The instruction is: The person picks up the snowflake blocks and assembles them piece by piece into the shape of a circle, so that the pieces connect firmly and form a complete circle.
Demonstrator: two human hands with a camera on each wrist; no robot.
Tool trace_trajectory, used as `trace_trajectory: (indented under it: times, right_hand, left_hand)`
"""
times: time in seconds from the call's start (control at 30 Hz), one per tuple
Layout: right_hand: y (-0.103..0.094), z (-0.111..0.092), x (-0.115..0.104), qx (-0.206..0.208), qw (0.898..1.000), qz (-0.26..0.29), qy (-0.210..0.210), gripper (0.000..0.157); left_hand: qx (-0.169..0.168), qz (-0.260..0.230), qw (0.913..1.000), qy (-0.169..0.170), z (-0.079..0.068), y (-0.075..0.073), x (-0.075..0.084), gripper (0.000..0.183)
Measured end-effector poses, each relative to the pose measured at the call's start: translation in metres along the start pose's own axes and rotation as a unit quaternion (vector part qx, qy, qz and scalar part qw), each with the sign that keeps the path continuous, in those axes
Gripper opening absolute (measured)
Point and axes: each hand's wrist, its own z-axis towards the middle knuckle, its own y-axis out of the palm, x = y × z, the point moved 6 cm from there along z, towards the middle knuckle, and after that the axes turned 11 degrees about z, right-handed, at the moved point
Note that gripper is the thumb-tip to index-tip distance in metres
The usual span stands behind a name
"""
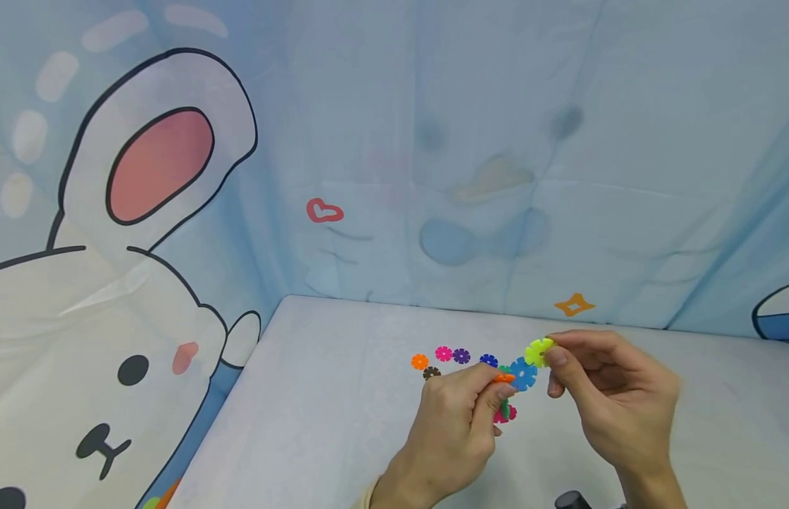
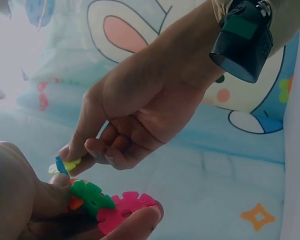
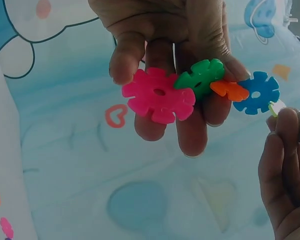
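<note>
My left hand (image 1: 454, 417) has thumb and forefinger closed in a pinch at the orange piece (image 3: 229, 91). This piece sits in a joined chain, between the green piece (image 3: 207, 74) and the blue piece (image 3: 265, 87); the pink piece (image 3: 150, 102) is joined to the green at the far end, in front of my fingers. My right hand (image 1: 623, 396) pinches the yellow piece (image 1: 534, 351) between thumb and forefinger, the two nearly together with only its thickness between. Yellow and blue meet at their rims; how deeply their slots engage, I cannot tell. The chain is held above the white table (image 1: 318, 396). Beyond my left hand lie loose discs: orange (image 1: 420, 362), pink (image 1: 443, 353), purple (image 1: 461, 355), dark blue (image 1: 488, 360) and brown (image 1: 430, 372).
</note>
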Motion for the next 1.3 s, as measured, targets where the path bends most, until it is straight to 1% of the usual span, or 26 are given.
trace_trajectory:
  times: [0.13, 0.3, 0.5, 0.6, 0.67, 0.7, 0.77, 0.8, 0.83, 0.87, 0.9, 0.93, 1.0, 1.03, 1.07, 1.1, 1.13, 1.23, 1.27, 1.3]
  right_hand:
    - [0.0, -0.001, 0.001, -0.014, 1.0, -0.003, 0.012, 0.021]
    - [-0.001, -0.002, 0.002, -0.028, 0.999, -0.021, 0.013, 0.022]
    - [0.002, -0.004, 0.001, -0.024, 0.999, -0.037, 0.008, 0.023]
    - [0.003, -0.005, 0.001, -0.023, 0.998, -0.061, 0.009, 0.024]
    - [0.003, -0.005, 0.002, -0.023, 0.996, -0.091, 0.011, 0.024]
    - [0.003, -0.004, 0.003, -0.024, 0.993, -0.115, 0.01, 0.024]
    - [0.002, -0.004, 0.004, -0.026, 0.987, -0.157, 0.011, 0.026]
    - [0.002, -0.004, 0.005, -0.027, 0.984, -0.177, 0.012, 0.027]
    - [0.002, -0.004, 0.007, -0.029, 0.979, -0.2, 0.017, 0.028]
    - [0.002, -0.004, 0.009, -0.032, 0.974, -0.221, 0.023, 0.029]
    - [0.003, -0.004, 0.012, -0.035, 0.97, -0.24, 0.034, 0.03]
    - [0.004, -0.005, 0.016, -0.04, 0.965, -0.254, 0.043, 0.03]
    - [0.006, -0.007, 0.026, -0.058, 0.958, -0.273, 0.07, 0.03]
    - [0.007, -0.009, 0.031, -0.067, 0.954, -0.28, 0.084, 0.03]
    - [0.007, -0.01, 0.036, -0.075, 0.952, -0.281, 0.094, 0.03]
    - [0.007, -0.011, 0.04, -0.081, 0.95, -0.284, 0.103, 0.03]
    - [0.005, -0.012, 0.045, -0.083, 0.948, -0.285, 0.111, 0.031]
    - [-0.008, -0.015, 0.061, -0.062, 0.941, -0.297, 0.147, 0.029]
    - [-0.014, -0.017, 0.069, -0.056, 0.935, -0.31, 0.161, 0.028]
    - [-0.021, -0.019, 0.078, -0.054, 0.926, -0.327, 0.182, 0.027]
  left_hand:
    - [0.004, 0.01, 0.9999, -0.005, 0.0, -0.001, 0.0, 0.02]
    - [0.001, -0.001, 0.9997, -0.023, 0.0, -0.001, -0.001, 0.019]
    - [0.012, -0.002, 0.9998, -0.017, -0.002, 0.002, 0.0, 0.02]
    - [0.01, -0.005, 0.9998, -0.019, -0.003, 0.003, -0.001, 0.019]
    - [0.005, -0.009, 0.9996, -0.027, -0.003, 0.004, -0.002, 0.019]
    - [0.0, -0.008, 0.9995, -0.032, -0.003, 0.004, -0.002, 0.019]
    - [-0.019, -0.014, 0.9986, -0.048, -0.002, 0.005, -0.005, 0.021]
    - [-0.038, -0.035, 0.9964, -0.067, -0.001, 0.007, -0.008, 0.021]
    - [-0.061, -0.064, 0.9919, -0.091, -0.001, 0.008, -0.011, 0.021]
    - [-0.086, -0.103, 0.9838, -0.119, -0.001, 0.01, -0.015, 0.024]
    - [-0.11, -0.147, 0.9716, -0.149, -0.002, 0.012, -0.02, 0.028]
    - [-0.13, -0.19, 0.9572, -0.175, -0.002, 0.014, -0.025, 0.034]
    - [-0.157, -0.275, 0.9226, -0.22, -0.002, 0.016, -0.033, 0.046]
    - [-0.165, -0.307, 0.9088, -0.23, -0.001, 0.016, -0.036, 0.048]
    - [-0.169, -0.335, 0.8971, -0.234, 0.001, 0.016, -0.04, 0.047]
    - [-0.17, -0.352, 0.8899, -0.235, 0.002, 0.016, -0.043, 0.043]
    - [-0.168, -0.364, 0.8853, -0.235, 0.003, 0.015, -0.046, 0.039]
    - [-0.15, -0.391, 0.8715, -0.256, 0.006, 0.011, -0.058, 0.026]
    - [-0.143, -0.395, 0.8677, -0.265, 0.007, 0.01, -0.062, 0.024]
    - [-0.135, -0.401, 0.8632, -0.276, 0.007, 0.008, -0.065, 0.024]
